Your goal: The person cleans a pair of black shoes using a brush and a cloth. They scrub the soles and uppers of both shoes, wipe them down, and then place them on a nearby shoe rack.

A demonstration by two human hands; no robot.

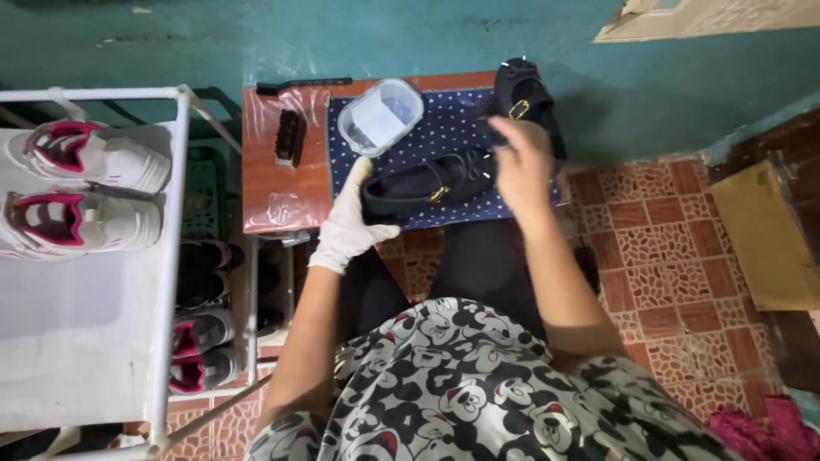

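A black sandal with a gold buckle (427, 183) lies across a blue dotted cloth (444, 137) on a small brown table (282, 183). My left hand (348, 218), in a white glove, holds the sandal at its heel end. My bare right hand (523, 162) rests on the sandal's front end, fingers curled; whether it holds anything I cannot tell. A second black sandal with a gold buckle (525, 98) sits at the table's far right corner. A clear tub with a white lid (380, 115) and a dark brush (289, 137) lie on the table.
A white rack (171, 256) at left carries two white and pink sneakers (81, 183) on top, more shoes below. A teal wall is behind the table. Red patterned floor tiles (666, 248) spread right, with a cardboard sheet (764, 235).
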